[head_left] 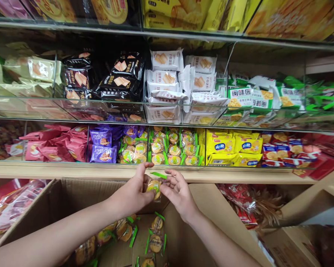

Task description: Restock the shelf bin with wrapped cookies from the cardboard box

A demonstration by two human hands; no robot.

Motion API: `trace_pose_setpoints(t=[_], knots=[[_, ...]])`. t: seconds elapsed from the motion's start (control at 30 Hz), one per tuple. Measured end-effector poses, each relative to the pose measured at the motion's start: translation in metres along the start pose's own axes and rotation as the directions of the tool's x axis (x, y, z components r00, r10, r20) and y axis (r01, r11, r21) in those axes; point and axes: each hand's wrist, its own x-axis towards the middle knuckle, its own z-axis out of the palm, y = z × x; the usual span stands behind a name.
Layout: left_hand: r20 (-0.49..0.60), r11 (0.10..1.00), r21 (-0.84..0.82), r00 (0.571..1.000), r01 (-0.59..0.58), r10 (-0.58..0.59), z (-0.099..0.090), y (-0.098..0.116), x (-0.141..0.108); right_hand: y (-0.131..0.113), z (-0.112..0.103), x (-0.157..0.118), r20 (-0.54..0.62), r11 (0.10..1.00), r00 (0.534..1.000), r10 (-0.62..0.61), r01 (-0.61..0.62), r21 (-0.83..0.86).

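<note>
Between my two hands is a small clear packet of round cookies [154, 186] with a green edge strip, held above an open cardboard box. My left hand [136, 191] grips its left side, thumb across the front. On the packet's right side, the fingers and thumb of my right hand [180, 194] close on it. Several matching cookie packets [156, 243] lie loose in the cardboard box [183, 237] below. Straight ahead, more of the same packets [174, 148] stand in stacked columns in a shelf compartment behind a clear front panel.
Purple packets [102, 144] and pink packets [55, 146] fill compartments to the left; yellow packets [233, 146] sit to the right. A wooden shelf edge [86, 170] runs behind the box. Glass shelves with more snacks rise above. Red bags [239, 200] lie right of the box.
</note>
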Motion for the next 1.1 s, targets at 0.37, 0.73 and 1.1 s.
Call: trace_pose_setpoints(t=[0.37,0.73,1.1], knots=[[0.067,0.999,0.036,0.998,-0.019,0.017,-0.006,0.007,-0.001,-0.015,-0.017,0.01,0.191,0.962,0.973,0.133,-0.08,-0.261],[-0.08,0.992,0.126,0.996,-0.032,0.042,-0.001,-0.006,-0.012,-0.08,-0.043,0.086,-0.241,0.613,0.812,-0.532,0.172,-0.771],[0.284,0.931,0.328,0.956,-0.163,0.067,0.022,-0.014,-0.043,-0.079,-0.034,0.16,-0.242,-0.049,0.875,-0.419,-0.288,-0.956]])
